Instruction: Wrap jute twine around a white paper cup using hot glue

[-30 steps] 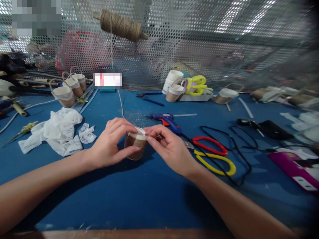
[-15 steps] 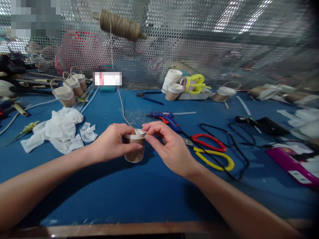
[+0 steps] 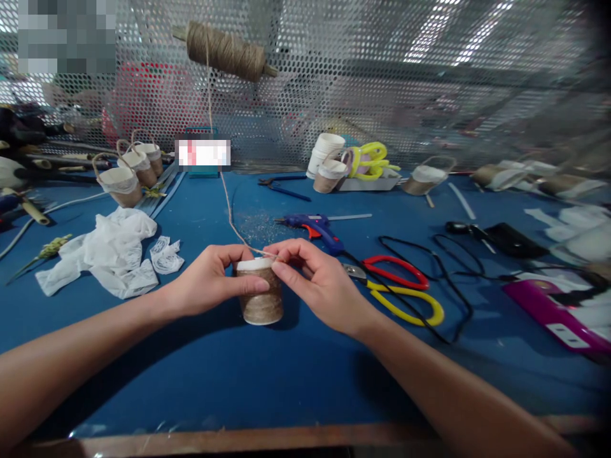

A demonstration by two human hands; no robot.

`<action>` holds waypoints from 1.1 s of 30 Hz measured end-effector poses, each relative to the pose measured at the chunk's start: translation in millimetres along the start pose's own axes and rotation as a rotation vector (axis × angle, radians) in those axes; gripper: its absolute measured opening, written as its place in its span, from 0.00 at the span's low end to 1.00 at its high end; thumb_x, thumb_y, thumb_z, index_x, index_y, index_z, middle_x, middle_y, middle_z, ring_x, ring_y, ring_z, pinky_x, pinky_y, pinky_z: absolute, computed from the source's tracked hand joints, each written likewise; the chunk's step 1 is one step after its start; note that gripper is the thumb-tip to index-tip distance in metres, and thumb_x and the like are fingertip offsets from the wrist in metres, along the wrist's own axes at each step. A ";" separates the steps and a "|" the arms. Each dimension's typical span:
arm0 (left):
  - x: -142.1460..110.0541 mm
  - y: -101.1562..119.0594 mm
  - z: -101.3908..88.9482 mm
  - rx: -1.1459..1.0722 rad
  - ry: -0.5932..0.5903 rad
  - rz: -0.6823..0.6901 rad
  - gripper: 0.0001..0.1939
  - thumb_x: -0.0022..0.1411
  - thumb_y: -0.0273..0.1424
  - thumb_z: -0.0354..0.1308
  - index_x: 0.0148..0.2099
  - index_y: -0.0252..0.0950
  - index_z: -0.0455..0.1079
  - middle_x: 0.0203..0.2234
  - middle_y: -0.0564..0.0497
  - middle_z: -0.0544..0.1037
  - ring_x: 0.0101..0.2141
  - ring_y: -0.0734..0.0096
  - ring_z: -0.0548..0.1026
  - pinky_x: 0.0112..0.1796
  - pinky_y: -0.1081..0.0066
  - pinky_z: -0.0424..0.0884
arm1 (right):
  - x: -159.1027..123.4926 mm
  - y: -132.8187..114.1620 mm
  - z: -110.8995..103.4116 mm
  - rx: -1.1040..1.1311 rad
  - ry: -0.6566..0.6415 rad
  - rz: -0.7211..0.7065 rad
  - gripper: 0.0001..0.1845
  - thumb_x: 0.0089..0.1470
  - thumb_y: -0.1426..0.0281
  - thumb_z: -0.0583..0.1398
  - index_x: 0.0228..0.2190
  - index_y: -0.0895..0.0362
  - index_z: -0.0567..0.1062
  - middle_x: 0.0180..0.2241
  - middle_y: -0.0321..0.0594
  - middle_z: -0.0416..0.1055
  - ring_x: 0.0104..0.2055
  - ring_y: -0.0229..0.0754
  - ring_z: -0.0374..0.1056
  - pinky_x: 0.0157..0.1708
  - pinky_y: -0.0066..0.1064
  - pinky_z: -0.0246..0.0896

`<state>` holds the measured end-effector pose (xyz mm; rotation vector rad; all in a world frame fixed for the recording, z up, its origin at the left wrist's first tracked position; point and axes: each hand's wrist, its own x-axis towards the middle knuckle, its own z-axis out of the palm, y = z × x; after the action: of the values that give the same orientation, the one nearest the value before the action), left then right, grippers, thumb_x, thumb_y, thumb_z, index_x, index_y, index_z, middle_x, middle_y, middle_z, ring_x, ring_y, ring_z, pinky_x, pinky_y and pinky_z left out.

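Note:
Between my hands is a small paper cup wrapped in brown twine, its white rim bare. My left hand grips the cup's left side, thumb across the front and fingers reaching behind or into the rim. At the right of the rim my right hand pinches the twine between thumb and fingers. That strand runs up from the cup to a twine spool hung on the perforated metal screen. The cup's far side is hidden from me.
Right of the cup lie a blue glue gun, scissors with red and yellow handles, and a black cord. White lace is heaped at left, near finished cups with handles. Pliers, stacked white cups and a purple power strip stand around.
The cup has tilted, so more of its twine-wrapped front and less of its inside show. My right hand has brought the twine along the rim. The view has shifted slightly.

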<state>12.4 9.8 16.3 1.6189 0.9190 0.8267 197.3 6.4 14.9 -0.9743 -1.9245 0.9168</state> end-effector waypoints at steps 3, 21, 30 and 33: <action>-0.7 -2.5 1.4 -0.009 -0.021 0.015 0.09 0.50 0.29 0.60 0.24 0.33 0.63 0.21 0.54 0.68 0.25 0.75 0.65 0.28 0.73 0.62 | -0.6 1.1 -2.5 -0.005 -0.046 0.014 0.04 0.55 0.69 0.54 0.28 0.54 0.64 0.33 0.38 0.68 0.38 0.39 0.66 0.39 0.34 0.63; -1.3 18.2 -7.4 0.328 -0.169 0.031 0.09 0.58 0.30 0.50 0.32 0.31 0.69 0.26 0.51 0.73 0.29 0.72 0.69 0.34 0.72 0.66 | 2.1 -14.0 -5.3 -0.273 -0.091 -0.242 0.04 0.53 0.76 0.55 0.28 0.56 0.64 0.34 0.40 0.67 0.37 0.37 0.64 0.39 0.31 0.61; -3.3 -6.4 -1.9 0.144 -0.020 -0.030 0.11 0.57 0.36 0.52 0.30 0.33 0.69 0.29 0.48 0.75 0.34 0.67 0.72 0.40 0.67 0.66 | 23.7 -9.2 -38.9 -0.646 0.042 0.092 0.11 0.54 0.67 0.56 0.39 0.59 0.70 0.40 0.44 0.70 0.43 0.41 0.66 0.44 0.34 0.61; -4.1 -6.2 -4.1 0.216 -0.033 -0.019 0.10 0.57 0.35 0.52 0.28 0.34 0.67 0.31 0.48 0.75 0.35 0.66 0.71 0.41 0.66 0.65 | 41.4 19.9 -63.6 -0.870 0.017 0.420 0.11 0.53 0.69 0.57 0.35 0.64 0.72 0.40 0.53 0.69 0.45 0.51 0.65 0.45 0.43 0.58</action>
<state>5.9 8.9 10.8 1.8012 1.0269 0.7040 241.5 66.6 38.9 -1.9241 -2.1673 0.2280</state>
